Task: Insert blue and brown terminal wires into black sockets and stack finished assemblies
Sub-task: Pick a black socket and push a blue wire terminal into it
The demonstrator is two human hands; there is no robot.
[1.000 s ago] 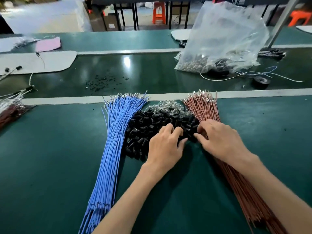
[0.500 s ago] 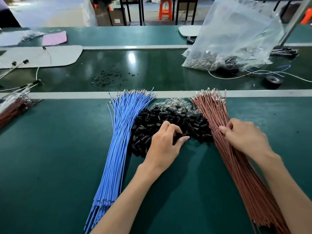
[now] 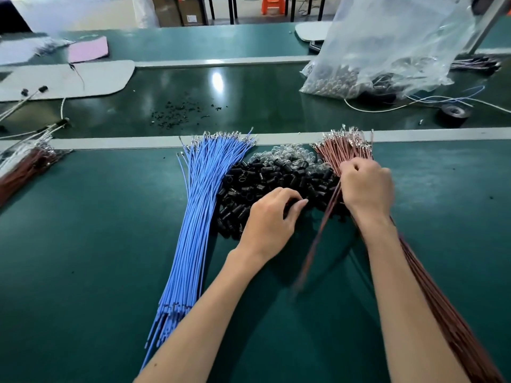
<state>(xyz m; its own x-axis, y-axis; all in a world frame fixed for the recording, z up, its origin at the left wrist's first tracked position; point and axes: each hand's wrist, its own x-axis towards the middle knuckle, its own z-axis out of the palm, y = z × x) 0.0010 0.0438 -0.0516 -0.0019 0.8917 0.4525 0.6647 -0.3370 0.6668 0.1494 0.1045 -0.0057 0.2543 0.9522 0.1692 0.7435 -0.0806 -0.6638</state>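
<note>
Your right hand is pinched shut near the top of the brown wires, gripping one brown wire that slants down and to the left from your fingers, blurred along its lower length, clear of the bundle. Your left hand rests palm down on the near edge of the black sockets, fingers curled into the pile; you seem to have a socket under your fingertips, but the fingers hide it, so whether anything is actually gripped cannot be told. The sockets lie in a loose heap between the two wire bundles, with a patch of clear glassy pieces at the far side of the heap. The blue wires fan out just left of the heap, their metal ends pointing away from you, their cut ends toward you. The brown bundle runs under your right forearm toward the lower right corner. All of this sits on a green table. At the left edge lies a stack of finished assemblies with dark red and white leads. Beyond a pale strip are scattered black bits, a clear plastic bag of parts, and a roll of black tape.
</note>
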